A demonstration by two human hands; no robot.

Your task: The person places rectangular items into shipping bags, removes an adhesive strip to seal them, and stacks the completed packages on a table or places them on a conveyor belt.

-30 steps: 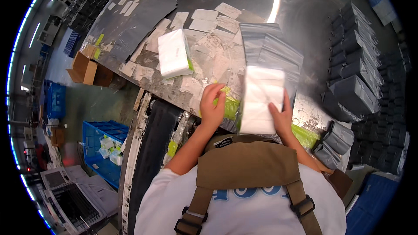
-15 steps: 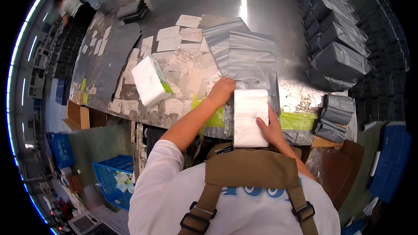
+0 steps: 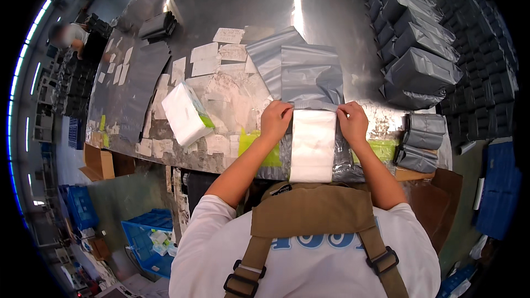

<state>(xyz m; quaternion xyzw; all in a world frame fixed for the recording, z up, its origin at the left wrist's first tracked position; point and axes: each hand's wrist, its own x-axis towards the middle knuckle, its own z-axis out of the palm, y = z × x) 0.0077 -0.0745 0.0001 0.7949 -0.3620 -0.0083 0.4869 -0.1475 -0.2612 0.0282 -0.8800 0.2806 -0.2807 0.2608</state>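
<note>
A grey plastic mailing bag [image 3: 312,80] lies on the table in front of me, its near edge at the far end of a white tissue pack [image 3: 312,149]. My left hand [image 3: 277,120] pinches the left corner of that edge. At the right corner, my right hand [image 3: 353,123] pinches the bag too. Between my forearms the pack lies lengthwise at the table's near edge, its far end at the bag's mouth. Another grey bag [image 3: 265,58] shows partly from under the first. To the left rests a second white tissue pack [image 3: 185,115] with a green end.
Filled grey parcels [image 3: 422,72] stand in rows at the right. Folded grey bundles [image 3: 422,138] sit at the near right corner. Dark folded bags [image 3: 158,25] lie far left. A blue crate [image 3: 149,237] and an open carton [image 3: 102,163] are below left; a person [image 3: 74,38] stands beyond.
My right hand has left the side of the tissue pack and moved up to the bag's right corner. My left hand stays at the left corner. The bag's near edge now meets the pack's far end.
</note>
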